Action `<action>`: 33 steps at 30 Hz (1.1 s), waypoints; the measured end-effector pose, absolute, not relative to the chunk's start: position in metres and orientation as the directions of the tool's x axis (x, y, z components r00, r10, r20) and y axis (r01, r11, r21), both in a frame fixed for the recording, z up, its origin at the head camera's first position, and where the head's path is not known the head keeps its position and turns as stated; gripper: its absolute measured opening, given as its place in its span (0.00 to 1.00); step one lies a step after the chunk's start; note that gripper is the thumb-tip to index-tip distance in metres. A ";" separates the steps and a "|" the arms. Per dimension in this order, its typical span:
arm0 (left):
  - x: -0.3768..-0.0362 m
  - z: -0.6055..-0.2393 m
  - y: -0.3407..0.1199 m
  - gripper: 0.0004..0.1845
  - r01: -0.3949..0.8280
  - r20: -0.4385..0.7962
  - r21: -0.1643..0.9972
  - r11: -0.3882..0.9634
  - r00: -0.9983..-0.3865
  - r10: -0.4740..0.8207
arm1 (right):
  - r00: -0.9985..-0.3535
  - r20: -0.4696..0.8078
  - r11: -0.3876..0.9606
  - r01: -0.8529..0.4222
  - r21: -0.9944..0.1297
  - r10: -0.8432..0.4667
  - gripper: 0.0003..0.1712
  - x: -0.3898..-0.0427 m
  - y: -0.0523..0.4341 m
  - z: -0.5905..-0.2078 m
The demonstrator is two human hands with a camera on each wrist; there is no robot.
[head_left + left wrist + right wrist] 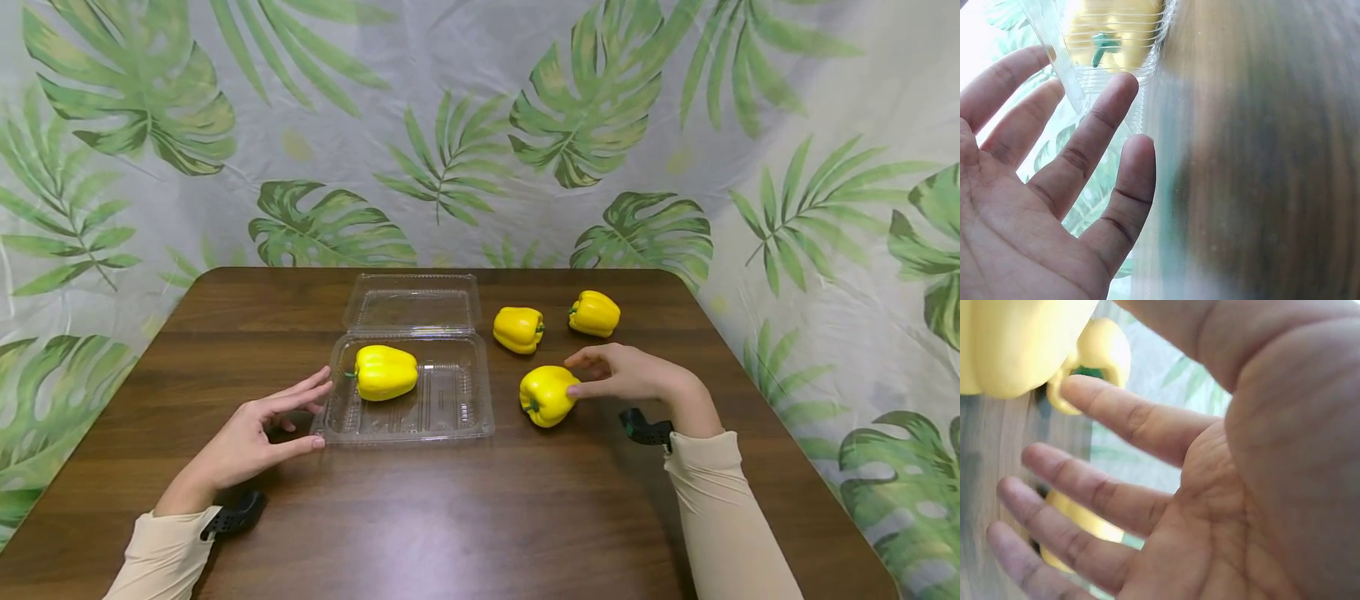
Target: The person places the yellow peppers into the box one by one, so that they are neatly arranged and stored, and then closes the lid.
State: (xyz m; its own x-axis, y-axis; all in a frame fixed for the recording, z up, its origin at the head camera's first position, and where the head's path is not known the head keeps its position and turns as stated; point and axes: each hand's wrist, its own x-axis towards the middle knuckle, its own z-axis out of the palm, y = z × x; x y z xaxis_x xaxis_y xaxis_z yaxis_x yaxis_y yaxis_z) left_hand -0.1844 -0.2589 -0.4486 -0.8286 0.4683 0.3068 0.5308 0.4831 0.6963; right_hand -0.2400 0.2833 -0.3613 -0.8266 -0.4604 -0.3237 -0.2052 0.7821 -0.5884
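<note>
A clear plastic clamshell container lies with its lid folded back on the table. Inside its left half is a yellow bell pepper, green stem to the left. My left hand is at the container's left side, fingers spread and fingertips right at the wall. A second yellow bell pepper sits on the table to the right of the container. Over its right side reaches my right hand, thumb overlapping the pepper in the head view, while its other fingers extend loosely behind.
Two more yellow bell peppers, one nearer the container and one farther right, lie toward the table's back. The brown wooden table ends at a leaf-printed curtain. Each wrist wears a black camera mount.
</note>
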 end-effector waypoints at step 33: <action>-0.185 -0.451 -0.259 0.38 0.502 0.290 0.724 0.473 -0.844 0.452 | -0.663 -0.154 0.410 -0.249 -0.877 -0.733 0.52 -0.265 0.300 -0.413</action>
State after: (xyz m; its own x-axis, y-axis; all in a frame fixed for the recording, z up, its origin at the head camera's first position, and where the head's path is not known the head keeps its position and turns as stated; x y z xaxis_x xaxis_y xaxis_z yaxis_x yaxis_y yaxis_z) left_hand -0.1851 -0.2592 -0.4515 -0.8437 0.4518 0.2898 0.5020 0.4732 0.7239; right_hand -0.2648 0.3002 -0.4127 -0.6625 -0.7330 -0.1540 -0.2493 0.4097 -0.8775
